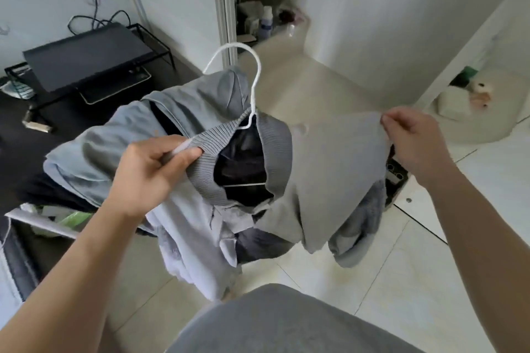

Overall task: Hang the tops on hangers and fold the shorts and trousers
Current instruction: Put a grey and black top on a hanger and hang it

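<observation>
Top, grey with ribbed collar, on white hanger, left grip clutching collar, right grip pinching its edge

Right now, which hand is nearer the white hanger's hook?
Left. The left hand grips the white hanger just below its hook; the right hand pinches the grey top, farther right.

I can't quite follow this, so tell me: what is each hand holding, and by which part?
The left hand grips one arm of the white hanger together with the ribbed collar of the grey top. The right hand pinches an outer edge of the top.
</observation>
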`<state>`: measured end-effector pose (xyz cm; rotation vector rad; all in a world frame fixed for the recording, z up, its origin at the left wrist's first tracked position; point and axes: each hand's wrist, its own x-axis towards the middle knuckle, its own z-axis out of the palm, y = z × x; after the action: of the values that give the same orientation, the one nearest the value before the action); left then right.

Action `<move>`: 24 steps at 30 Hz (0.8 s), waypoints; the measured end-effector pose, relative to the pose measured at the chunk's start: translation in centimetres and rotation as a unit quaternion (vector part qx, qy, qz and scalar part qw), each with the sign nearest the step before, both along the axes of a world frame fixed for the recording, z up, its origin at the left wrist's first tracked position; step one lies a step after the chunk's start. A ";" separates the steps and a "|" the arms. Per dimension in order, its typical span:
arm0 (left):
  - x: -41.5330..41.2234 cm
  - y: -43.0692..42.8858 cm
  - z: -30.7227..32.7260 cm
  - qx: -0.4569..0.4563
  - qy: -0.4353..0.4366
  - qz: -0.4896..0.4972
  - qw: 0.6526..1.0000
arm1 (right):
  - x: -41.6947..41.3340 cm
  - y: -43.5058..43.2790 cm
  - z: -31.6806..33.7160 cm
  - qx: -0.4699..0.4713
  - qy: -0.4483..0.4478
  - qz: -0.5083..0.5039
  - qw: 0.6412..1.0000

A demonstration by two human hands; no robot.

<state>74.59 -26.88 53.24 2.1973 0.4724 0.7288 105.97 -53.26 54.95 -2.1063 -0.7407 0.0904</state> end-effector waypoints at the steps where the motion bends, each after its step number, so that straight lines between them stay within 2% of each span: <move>1: 0.7 1.1 0.2 -0.046 -0.018 -0.027 0.998 | 0.2 1.3 0.2 -0.029 0.029 -0.008 0.999; 3: 2.3 3.4 0.8 -0.100 -0.042 -0.059 0.992 | -0.3 3.3 0.7 -0.027 0.068 -0.015 0.997; 7: 5.2 8.5 1.4 -0.109 -0.060 -0.093 0.988 | -3.2 4.9 1.8 0.019 0.029 0.054 0.998; 11: 8.3 13.0 1.6 -0.111 -0.022 -0.109 0.988 | -5.5 6.3 2.6 -0.064 -0.062 0.055 0.995; 13: 10.2 14.0 1.5 -0.090 0.015 -0.127 0.988 | -6.6 6.7 2.9 -0.076 -0.066 0.038 0.994; 16: 13.6 14.7 1.1 -0.059 0.054 -0.165 0.983 | -7.9 6.1 2.9 -0.076 -0.039 -0.007 0.996; 19: 17.2 14.2 1.4 -0.025 0.054 -0.230 0.971 | -9.1 4.8 3.6 -0.063 0.005 -0.054 0.997; 24: 23.5 12.2 2.9 0.050 0.027 -0.261 0.964 | -10.8 4.2 5.3 0.067 0.097 -0.157 0.981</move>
<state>98.07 -14.66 56.16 2.2952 -0.1274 0.4107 95.21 -49.05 60.28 -2.0244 -0.2861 0.0705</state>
